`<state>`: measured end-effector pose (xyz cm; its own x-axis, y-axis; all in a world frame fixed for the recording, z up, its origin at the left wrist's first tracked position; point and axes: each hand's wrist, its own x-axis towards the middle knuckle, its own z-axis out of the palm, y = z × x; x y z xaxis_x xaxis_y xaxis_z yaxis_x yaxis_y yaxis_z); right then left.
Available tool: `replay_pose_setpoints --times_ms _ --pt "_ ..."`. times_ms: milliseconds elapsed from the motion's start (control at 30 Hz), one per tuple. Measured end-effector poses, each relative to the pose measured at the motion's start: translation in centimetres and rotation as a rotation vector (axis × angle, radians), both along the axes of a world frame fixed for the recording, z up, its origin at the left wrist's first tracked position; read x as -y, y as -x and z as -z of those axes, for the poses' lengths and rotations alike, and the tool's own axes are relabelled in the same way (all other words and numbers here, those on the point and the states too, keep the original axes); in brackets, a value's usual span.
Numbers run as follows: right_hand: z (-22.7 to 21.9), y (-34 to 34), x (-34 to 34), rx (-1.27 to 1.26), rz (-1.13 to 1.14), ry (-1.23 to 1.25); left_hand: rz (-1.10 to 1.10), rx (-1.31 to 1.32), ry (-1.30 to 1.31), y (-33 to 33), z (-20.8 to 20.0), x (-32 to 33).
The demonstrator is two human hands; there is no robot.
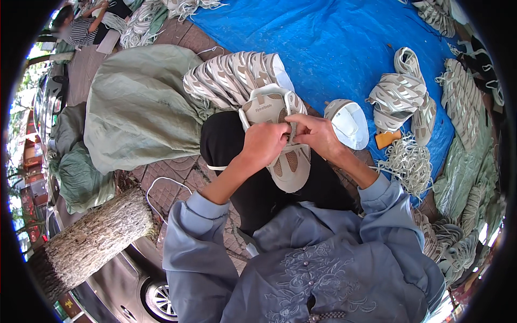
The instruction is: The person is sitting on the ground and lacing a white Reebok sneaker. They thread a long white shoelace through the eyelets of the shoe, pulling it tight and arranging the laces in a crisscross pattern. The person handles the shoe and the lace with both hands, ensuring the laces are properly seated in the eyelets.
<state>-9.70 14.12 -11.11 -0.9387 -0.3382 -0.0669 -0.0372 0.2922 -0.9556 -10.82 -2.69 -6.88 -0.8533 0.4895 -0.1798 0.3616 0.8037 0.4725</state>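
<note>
A beige and white shoe upper (292,168), with brown mesh panels and no sole visible, lies over my dark-trousered knees, its toe pointing toward me. My left hand (265,144) is closed at the middle of the upper, fingertips against the eyelet area. My right hand (319,135) pinches the eyelet edge opposite, thumb and forefinger close to the left fingertips. Whether a lace is between the fingers is hidden. Just beyond the upper lies a row of nested matching uppers (234,78). To the right of my right hand rests a single white-lined upper (347,124).
A blue tarp (323,54) spreads ahead, bearing a bundle of uppers (398,94), an orange-handled tool (388,139) and a heap of white laces (409,164). At left stand a large grey-green sack (140,102), a tree trunk (99,237) and a parked car (129,280). Another person (81,29) sits far left.
</note>
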Motion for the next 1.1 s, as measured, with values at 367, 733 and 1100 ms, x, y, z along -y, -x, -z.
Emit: replay_pose_setpoints --times_ms 367,733,1100 --pt "-0.5 0.6 -0.4 -0.233 -0.106 -0.232 0.257 -0.504 0.190 -0.7 0.7 0.4" --pt "-16.9 -2.5 1.2 -0.390 -0.461 0.359 -0.513 -0.468 -0.284 -0.1 -0.7 8.2" --pt "-24.4 -7.7 8.1 -0.558 -0.461 0.668 -0.575 -0.430 -0.354 -1.1 -0.5 8.1"
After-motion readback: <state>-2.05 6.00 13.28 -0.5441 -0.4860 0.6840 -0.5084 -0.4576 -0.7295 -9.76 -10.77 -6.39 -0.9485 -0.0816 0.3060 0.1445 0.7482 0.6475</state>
